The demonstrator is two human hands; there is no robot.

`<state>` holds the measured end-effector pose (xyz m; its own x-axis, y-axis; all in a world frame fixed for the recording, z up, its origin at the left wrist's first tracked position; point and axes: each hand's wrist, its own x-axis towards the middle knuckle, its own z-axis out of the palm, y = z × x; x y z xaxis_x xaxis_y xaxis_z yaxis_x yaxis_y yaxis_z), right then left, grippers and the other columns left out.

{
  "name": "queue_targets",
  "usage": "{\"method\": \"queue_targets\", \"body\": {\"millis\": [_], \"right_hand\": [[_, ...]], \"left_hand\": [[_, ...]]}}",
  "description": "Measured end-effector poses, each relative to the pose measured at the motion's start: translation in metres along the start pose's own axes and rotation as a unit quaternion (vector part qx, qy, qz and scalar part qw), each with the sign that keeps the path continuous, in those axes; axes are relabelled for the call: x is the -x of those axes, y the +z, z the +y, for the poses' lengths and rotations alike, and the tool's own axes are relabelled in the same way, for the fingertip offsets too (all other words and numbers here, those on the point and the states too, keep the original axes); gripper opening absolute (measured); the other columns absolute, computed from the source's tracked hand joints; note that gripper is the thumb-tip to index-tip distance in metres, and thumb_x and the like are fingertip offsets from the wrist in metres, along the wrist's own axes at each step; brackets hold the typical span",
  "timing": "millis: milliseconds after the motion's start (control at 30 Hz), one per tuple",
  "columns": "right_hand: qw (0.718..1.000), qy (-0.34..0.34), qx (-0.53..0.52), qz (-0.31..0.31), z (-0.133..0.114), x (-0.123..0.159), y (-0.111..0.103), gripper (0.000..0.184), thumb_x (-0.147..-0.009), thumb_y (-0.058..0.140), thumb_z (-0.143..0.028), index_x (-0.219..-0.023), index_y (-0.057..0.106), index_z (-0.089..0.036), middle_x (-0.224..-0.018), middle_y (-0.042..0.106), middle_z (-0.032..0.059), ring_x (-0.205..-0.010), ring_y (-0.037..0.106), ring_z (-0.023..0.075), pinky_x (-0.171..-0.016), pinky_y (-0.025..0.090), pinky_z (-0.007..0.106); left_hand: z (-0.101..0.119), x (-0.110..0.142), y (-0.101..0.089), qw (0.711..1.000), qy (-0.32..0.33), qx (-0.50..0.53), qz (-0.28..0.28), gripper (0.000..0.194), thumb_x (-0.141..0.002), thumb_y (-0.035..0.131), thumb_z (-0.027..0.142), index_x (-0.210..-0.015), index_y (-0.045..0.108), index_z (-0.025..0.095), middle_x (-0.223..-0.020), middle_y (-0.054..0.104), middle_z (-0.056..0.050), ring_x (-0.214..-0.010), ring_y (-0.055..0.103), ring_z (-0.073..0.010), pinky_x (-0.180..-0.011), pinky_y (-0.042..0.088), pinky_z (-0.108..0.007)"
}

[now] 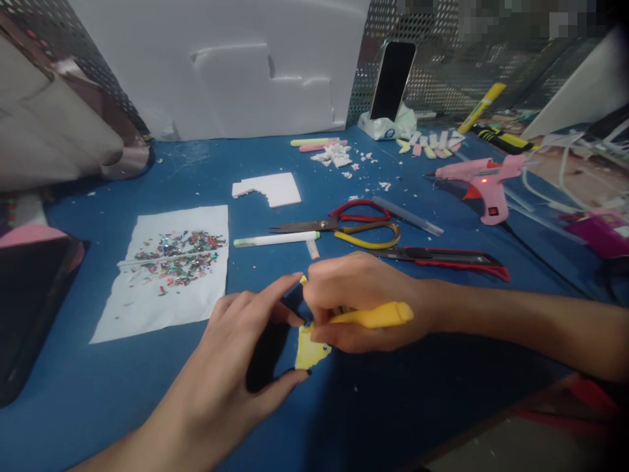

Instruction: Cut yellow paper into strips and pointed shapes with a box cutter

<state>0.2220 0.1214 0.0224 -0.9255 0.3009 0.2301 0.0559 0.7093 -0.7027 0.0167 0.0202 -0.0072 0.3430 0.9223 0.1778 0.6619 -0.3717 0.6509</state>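
A small flat yellow piece (310,351), its edges uneven, lies on the blue table at the front middle. My left hand (246,328) grips it by the edges, thumb at the near side and fingers at the far side. My right hand (361,301) is closed around a yellow marker (388,314). The marker's tip is hidden behind my fingers, close over the yellow piece, so I cannot tell if it touches. Just beyond my hands lie a white marker (278,239) and its clear cap-like piece (312,248).
Red-and-yellow-handled scissors (368,223) and a red-black box cutter (442,257) lie beyond my right hand. A pink glue gun (486,183) with a lit light stands right. Colourful flakes cover a paper sheet (118,308) on the left. Behind are cut white foam (285,190) and a phone (393,82).
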Motion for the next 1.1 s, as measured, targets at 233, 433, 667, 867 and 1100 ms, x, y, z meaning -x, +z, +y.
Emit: {"method": "queue_targets", "body": {"millis": [233, 433, 667, 867, 1100], "right_hand": [[1.0, 0.014, -0.005, -0.01, 0.0001, 0.0009, -0.001, 0.035, -0.093, 0.048, -0.041, -0.067, 0.045, -0.016, -0.064, 0.044, -0.0031, -0.062, 0.039, 0.0085, -0.059, 0.029, 0.021], [1.0, 0.018, -0.01, -0.007, -0.001, 0.0004, -0.0026, 0.037, -0.092, 0.047, -0.039, -0.064, 0.042, -0.016, -0.062, 0.04, -0.0038, -0.059, 0.035, 0.0076, -0.057, 0.027, 0.021], [1.0, 0.016, -0.02, -0.013, -0.0008, 0.0009, -0.003, 0.037, -0.093, 0.046, -0.039, -0.064, 0.04, -0.016, -0.062, 0.038, -0.0039, -0.058, 0.034, 0.0076, -0.056, 0.026, 0.021], [0.999, 0.027, -0.016, -0.013, -0.0015, 0.0001, -0.0025, 0.038, -0.092, 0.046, -0.038, -0.063, 0.038, -0.016, -0.06, 0.037, -0.0041, -0.057, 0.033, 0.0073, -0.055, 0.025, 0.02], [0.999, 0.037, -0.014, -0.017, -0.0012, 0.0, -0.0031, 0.039, -0.092, 0.046, -0.039, -0.063, 0.036, -0.016, -0.06, 0.037, -0.0044, -0.057, 0.033, 0.0068, -0.055, 0.025, 0.02]], "left_hand": [[-0.0015, 0.0012, 0.0008, 1.0, -0.004, 0.002, -0.005, 0.073, -0.083, 0.064, 0.024, -0.143, 0.023, 0.03, -0.111, 0.06, -0.001, -0.1, 0.054, -0.0212, -0.089, 0.039, -0.039], [-0.0013, 0.0013, 0.0016, 1.0, -0.003, 0.004, -0.001, 0.072, -0.083, 0.064, 0.023, -0.143, 0.024, 0.03, -0.111, 0.06, -0.001, -0.1, 0.053, -0.0203, -0.09, 0.038, -0.037], [-0.0007, -0.0007, 0.0012, 1.0, -0.007, -0.002, -0.001, 0.073, -0.082, 0.065, 0.024, -0.143, 0.025, 0.031, -0.11, 0.06, -0.001, -0.099, 0.052, -0.0212, -0.089, 0.039, -0.038], [-0.0014, 0.0001, 0.0018, 1.0, -0.013, -0.001, -0.002, 0.073, -0.082, 0.065, 0.024, -0.143, 0.025, 0.03, -0.111, 0.06, -0.002, -0.099, 0.052, -0.0219, -0.089, 0.039, -0.039], [-0.0024, 0.0019, 0.0018, 1.0, -0.01, -0.001, -0.002, 0.073, -0.082, 0.065, 0.025, -0.142, 0.026, 0.03, -0.112, 0.06, -0.002, -0.1, 0.052, -0.0222, -0.089, 0.039, -0.04]]}}
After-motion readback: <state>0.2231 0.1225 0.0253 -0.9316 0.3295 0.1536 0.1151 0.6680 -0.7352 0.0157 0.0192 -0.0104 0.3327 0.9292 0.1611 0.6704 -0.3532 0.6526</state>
